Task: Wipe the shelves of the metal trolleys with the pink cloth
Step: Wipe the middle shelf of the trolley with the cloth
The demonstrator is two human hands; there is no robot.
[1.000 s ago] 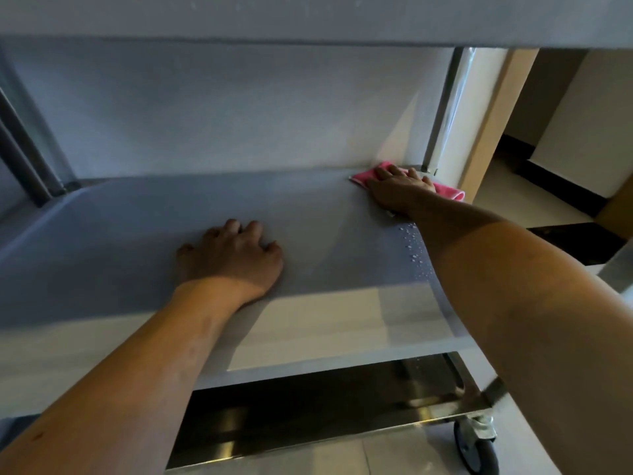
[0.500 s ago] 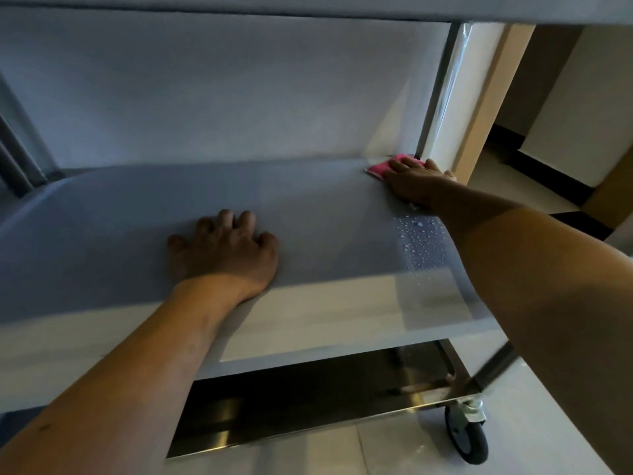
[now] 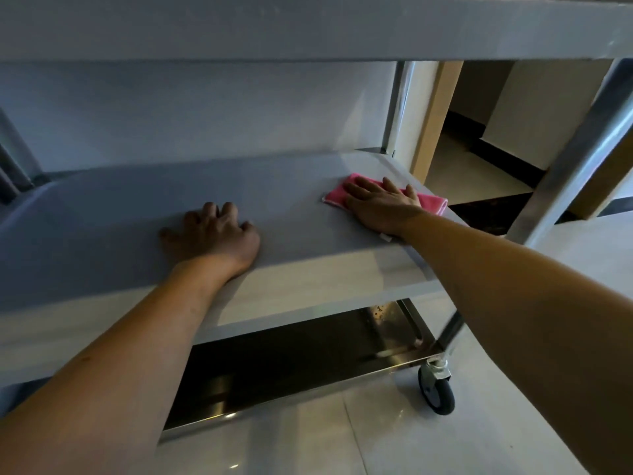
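Note:
The metal trolley's middle shelf fills the view, grey and matte. A pink cloth lies flat near the shelf's right edge. My right hand presses on it with straight, spread fingers, covering its middle. My left hand rests on the bare shelf near the front edge, about a hand's width left of the cloth, with fingers bent at the tips and holding nothing.
The top shelf hangs low overhead. The shiny bottom shelf lies below. Upright posts stand at the rear right and front right. A caster wheel sits on the tiled floor.
My right hand has drawn the cloth from the back right corner toward the front along the right edge, over the water droplets seen earlier. My left hand has stayed in place.

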